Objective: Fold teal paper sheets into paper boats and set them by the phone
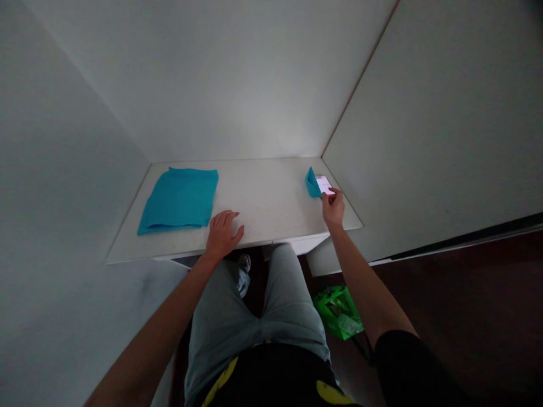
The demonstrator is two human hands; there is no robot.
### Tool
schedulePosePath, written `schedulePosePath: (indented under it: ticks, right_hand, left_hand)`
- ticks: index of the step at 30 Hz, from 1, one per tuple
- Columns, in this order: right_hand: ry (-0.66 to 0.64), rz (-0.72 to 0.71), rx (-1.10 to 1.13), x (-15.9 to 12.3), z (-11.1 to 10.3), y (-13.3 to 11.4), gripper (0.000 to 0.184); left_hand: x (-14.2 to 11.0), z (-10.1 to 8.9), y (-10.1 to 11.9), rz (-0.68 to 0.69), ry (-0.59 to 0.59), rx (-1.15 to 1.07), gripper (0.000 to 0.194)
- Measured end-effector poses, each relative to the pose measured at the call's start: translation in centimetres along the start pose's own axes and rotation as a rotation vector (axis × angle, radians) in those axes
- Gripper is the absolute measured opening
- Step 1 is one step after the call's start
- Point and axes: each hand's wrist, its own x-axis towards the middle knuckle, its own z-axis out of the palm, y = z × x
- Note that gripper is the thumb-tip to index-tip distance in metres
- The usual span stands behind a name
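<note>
At the right end of the white table, my right hand (333,208) grips the lower end of a phone (324,184) with a lit screen. A small folded piece of teal paper or cloth (313,184) stands up against the phone's left side. My left hand (222,230) lies near the table's front edge with its fingers apart and nothing in it. Just left of that hand, a stack of flat teal sheets (180,199), paper or cloth, covers the table's left part; its lower edge is slightly uneven.
The white table (263,198) sits between walls at the left and back and a pale panel (445,130) on the right. My legs are under its front edge. A bright green bag (339,312) stands on the dark floor below my right arm.
</note>
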Motion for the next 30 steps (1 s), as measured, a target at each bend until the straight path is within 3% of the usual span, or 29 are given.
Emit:
schedulePosePath:
  ticks: [2,5,8,13,16,19,24,27,30]
  right_hand:
    - [-0.061,-0.056,0.092,-2.5,1.2,-1.3,0.052]
    - [-0.232,-0.096,0.188,-6.2,3.7,-3.7,0.047]
    - [-0.383,-0.088,0.218,-8.3,5.9,-5.7,0.046]
    - [-0.409,-0.072,0.19,-8.6,7.1,-6.6,0.051]
    - [-0.41,-0.077,0.157,-8.3,6.8,-6.6,0.053]
    - [-0.425,-0.087,0.126,-8.3,6.6,-6.7,0.055]
    - [-0.456,-0.111,0.106,-8.3,6.9,-6.9,0.054]
    - [-0.477,-0.134,0.117,-8.4,7.3,-6.7,0.051]
    - [-0.455,-0.183,0.151,-8.5,7.5,-6.5,0.051]
  left_hand:
    - [-0.3,-0.8,-0.4,-0.015,0.051,0.032,0.049]
    - [-0.7,-2.4,-2.7,-0.129,0.108,0.114,0.065]
    - [-1.2,-4.0,-5.8,-0.257,0.025,0.183,0.077]
    - [-1.5,-6.0,-8.3,-0.313,-0.131,0.198,0.046]
    - [-0.5,-6.9,-8.0,-0.277,-0.162,0.196,0.028]
    - [1.0,-7.6,-7.5,-0.291,-0.163,0.18,0.024]
    - [4.1,-9.8,-6.2,-0.273,0.047,0.044,0.024]
    - [6.0,-12.2,-4.1,-0.208,0.171,-0.077,0.025]
    - [7.8,-15.3,-0.8,-0.119,0.164,-0.209,0.024]
